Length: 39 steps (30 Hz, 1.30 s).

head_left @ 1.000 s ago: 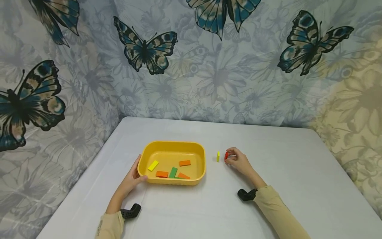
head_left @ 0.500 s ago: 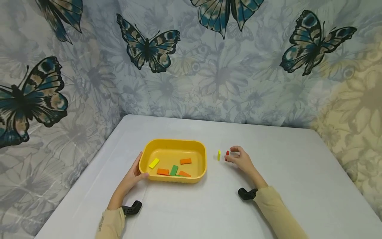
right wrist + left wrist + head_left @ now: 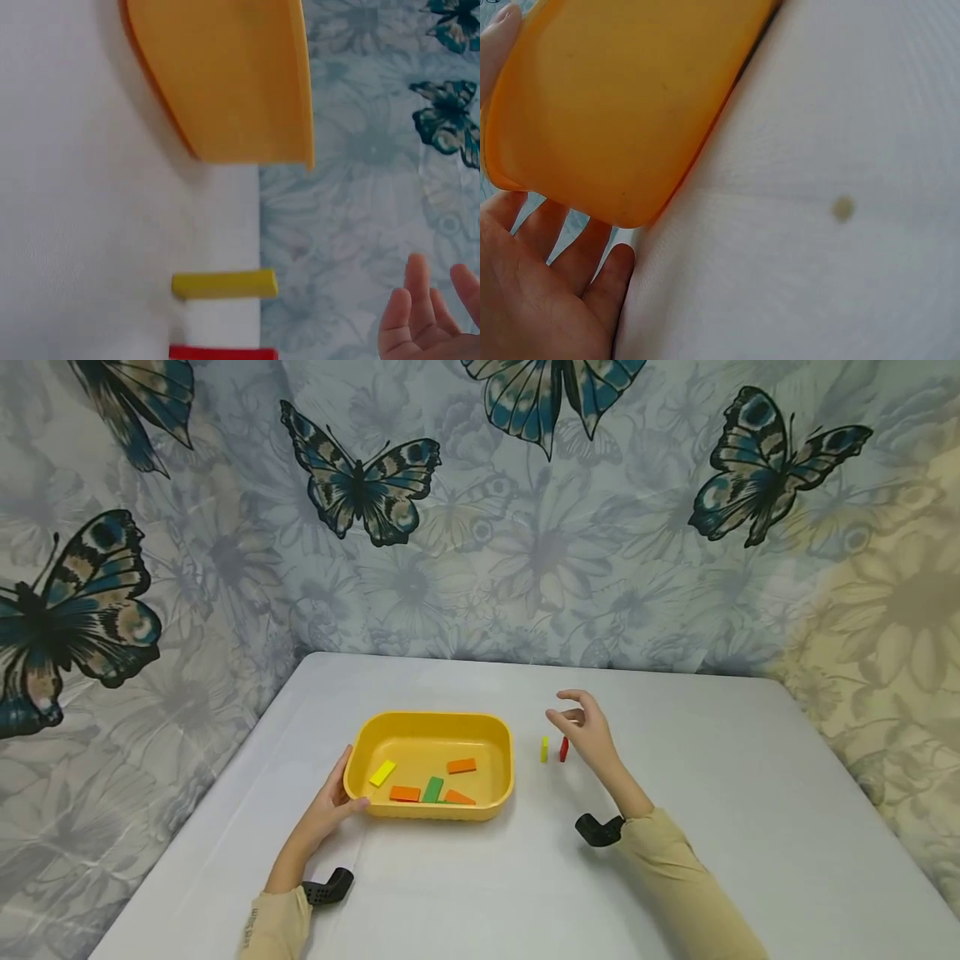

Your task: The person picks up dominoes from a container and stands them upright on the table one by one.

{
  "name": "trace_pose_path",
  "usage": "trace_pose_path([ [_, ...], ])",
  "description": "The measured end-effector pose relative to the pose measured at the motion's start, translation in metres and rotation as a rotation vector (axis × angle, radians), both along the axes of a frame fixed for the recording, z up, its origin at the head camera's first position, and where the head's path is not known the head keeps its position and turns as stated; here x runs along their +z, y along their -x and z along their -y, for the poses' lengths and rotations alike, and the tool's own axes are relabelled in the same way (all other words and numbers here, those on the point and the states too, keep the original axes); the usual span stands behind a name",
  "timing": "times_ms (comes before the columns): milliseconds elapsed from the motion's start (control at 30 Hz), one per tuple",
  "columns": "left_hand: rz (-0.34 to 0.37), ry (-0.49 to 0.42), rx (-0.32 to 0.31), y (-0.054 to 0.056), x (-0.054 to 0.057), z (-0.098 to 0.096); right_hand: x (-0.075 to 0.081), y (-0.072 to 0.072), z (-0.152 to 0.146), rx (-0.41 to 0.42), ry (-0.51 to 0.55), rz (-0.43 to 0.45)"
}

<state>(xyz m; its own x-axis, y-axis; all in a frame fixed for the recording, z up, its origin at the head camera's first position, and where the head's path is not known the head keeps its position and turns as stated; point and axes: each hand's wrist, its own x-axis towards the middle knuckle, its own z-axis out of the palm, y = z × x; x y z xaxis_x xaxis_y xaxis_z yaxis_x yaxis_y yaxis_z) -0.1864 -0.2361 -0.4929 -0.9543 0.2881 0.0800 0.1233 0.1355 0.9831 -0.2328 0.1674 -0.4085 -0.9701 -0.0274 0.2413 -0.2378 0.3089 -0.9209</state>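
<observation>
A yellow plastic tray (image 3: 429, 810) sits on the table, and my left hand (image 3: 324, 814) grips its left end, thumb at the near rim corner and fingers along the outer wall. In the left wrist view the fingers (image 3: 577, 251) lie against the tray's end wall (image 3: 622, 112). To the tray's right, a yellow domino block (image 3: 544, 749) and a red domino block (image 3: 564, 749) stand upright side by side. My right hand (image 3: 588, 733) hovers just above and beside them, fingers apart and holding nothing. The right wrist view shows the yellow block (image 3: 225, 284) and red block (image 3: 223, 352).
Inside the tray lie several flat blocks: a yellow one (image 3: 382, 773), a green one (image 3: 432, 789) and orange ones, such as the orange block (image 3: 461, 766). A white cloth covers the table (image 3: 465, 893). Butterfly-patterned fabric (image 3: 480, 593) hangs behind it.
My right hand has let go of the red block, which stands by the yellow one, and has lifted up and away with its fingers spread. The left hand stays on the tray.
</observation>
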Motion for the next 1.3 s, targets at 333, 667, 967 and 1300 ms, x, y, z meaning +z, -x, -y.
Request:
trace_pose_path([
  [333, 0.015, 0.030, 0.022, 0.000, 0.001, -0.002, 0.010, 0.001, 0.067, 0.276, -0.083, -0.105],
  [667, 0.009, -0.007, 0.016, 0.000, 0.001, -0.004, -0.025, 0.009, 0.119, 0.644, -0.514, -0.176],
  [967, -0.003, 0.005, 0.013, 0.002, 0.002, -0.002, -0.037, 0.005, 0.128, 0.722, -0.796, -0.286],
  [1300, 0.002, -0.001, 0.006, 0.002, 0.000, -0.002, -0.038, 0.004, 0.128, 0.761, -0.887, -0.266],
])
